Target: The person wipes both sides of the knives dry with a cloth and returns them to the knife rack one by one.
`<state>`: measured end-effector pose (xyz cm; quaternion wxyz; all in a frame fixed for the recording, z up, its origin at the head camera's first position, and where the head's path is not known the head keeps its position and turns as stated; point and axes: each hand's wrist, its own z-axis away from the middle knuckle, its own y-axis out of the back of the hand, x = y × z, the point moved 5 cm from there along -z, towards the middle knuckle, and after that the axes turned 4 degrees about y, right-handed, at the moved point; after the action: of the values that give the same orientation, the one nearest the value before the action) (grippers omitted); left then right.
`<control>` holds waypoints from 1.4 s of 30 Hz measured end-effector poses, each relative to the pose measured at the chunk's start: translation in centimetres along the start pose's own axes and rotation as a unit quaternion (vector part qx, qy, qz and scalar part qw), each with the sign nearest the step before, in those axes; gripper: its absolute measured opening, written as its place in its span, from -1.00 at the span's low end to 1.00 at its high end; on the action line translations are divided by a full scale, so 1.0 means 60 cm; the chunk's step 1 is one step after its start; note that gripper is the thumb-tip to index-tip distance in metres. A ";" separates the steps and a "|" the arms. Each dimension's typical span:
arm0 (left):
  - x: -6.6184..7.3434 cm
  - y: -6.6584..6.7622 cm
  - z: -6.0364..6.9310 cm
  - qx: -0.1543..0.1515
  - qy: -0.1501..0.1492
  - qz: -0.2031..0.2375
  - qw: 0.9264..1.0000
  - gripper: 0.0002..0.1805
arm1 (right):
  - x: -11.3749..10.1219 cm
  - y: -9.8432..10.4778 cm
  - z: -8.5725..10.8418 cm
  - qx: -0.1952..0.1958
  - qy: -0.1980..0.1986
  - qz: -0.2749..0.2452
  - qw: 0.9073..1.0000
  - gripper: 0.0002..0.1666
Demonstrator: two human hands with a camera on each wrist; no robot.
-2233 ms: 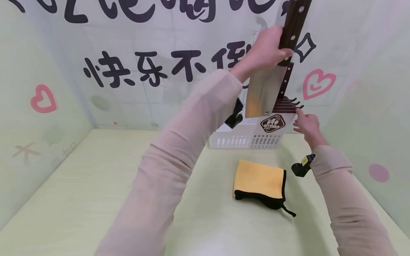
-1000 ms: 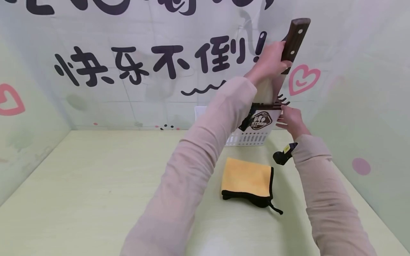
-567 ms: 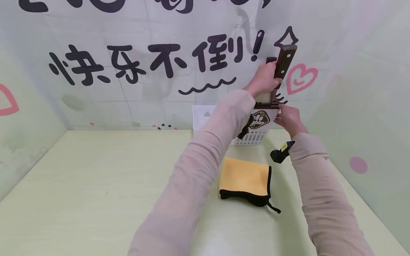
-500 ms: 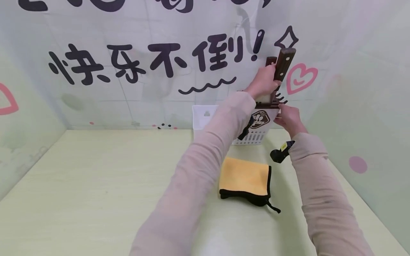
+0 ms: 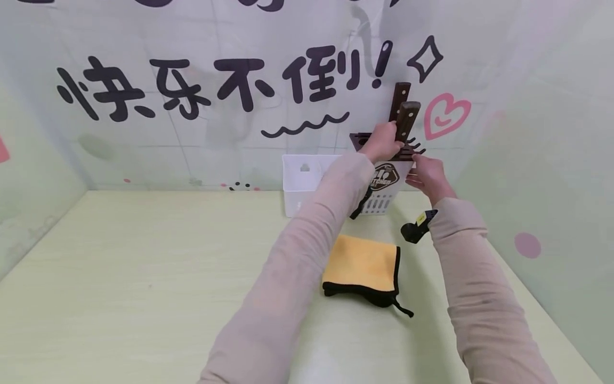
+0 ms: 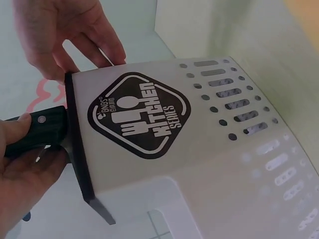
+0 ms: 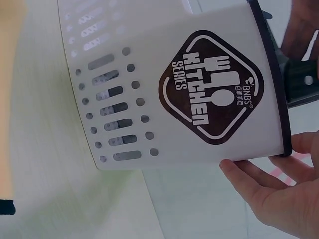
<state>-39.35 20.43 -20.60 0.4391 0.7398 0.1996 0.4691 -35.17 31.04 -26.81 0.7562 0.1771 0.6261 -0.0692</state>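
Observation:
My left hand (image 5: 385, 143) grips the dark riveted handle of a cleaver (image 5: 409, 116), whose blade is down inside a white knife holder (image 5: 376, 205) and hidden. The handle rises just above the holder's dark slotted top, tilted slightly. With thumb at the top rim and fingers against the side wall, my right hand (image 5: 430, 173) holds the holder's right corner. Both wrist views show the holder's KITCHEN logo and slotted lower wall; in the left wrist view the cleaver handle (image 6: 42, 127) meets the dark rim. A second dark knife handle (image 5: 401, 95) stands behind the cleaver's.
A white open compartment (image 5: 301, 178) adjoins the holder on its left. Dark hooks (image 5: 418, 146) stick out at its right. A folded yellow cloth (image 5: 362, 264) with black edging lies in front on the pale table (image 5: 144, 288). Printed walls close off the back and sides.
My left hand has lowered the cleaver from above the holder until its blade has gone in and only the handle shows. My right hand has stayed at the holder's corner.

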 end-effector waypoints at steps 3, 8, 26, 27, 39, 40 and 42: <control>-0.010 -0.005 -0.002 0.002 0.017 0.012 1.000 -0.50 | -0.001 -0.002 0.000 -0.007 0.006 0.003 1.000 -0.39; -0.018 -0.004 -0.003 0.011 0.032 0.038 0.999 -0.61 | -0.002 -0.001 -0.003 -0.007 0.014 0.008 1.000 -0.39; -0.033 -0.002 0.010 0.019 0.063 0.042 0.997 -0.65 | -0.001 -0.014 -0.007 -0.020 0.026 0.018 0.999 -0.38; -0.034 -0.001 0.012 0.018 0.061 0.036 0.997 -0.65 | -0.002 -0.015 -0.007 -0.022 0.027 0.019 0.999 -0.38; -0.055 0.013 0.037 -0.022 -0.013 -0.032 0.999 -0.71 | -0.001 -0.010 -0.015 -0.035 0.079 0.129 0.988 -0.35; -0.058 0.013 0.043 -0.023 -0.019 -0.036 0.999 -0.69 | 0.001 -0.008 -0.014 -0.038 0.088 0.145 0.985 -0.34; -0.066 0.015 0.059 -0.026 -0.029 -0.047 0.998 -0.63 | 0.004 -0.004 -0.012 -0.048 0.103 0.177 0.978 -0.32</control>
<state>-38.26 15.49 -22.51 0.4851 0.7315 0.2090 0.4312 -35.87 31.10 -27.23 0.6958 0.2549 0.6616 0.1149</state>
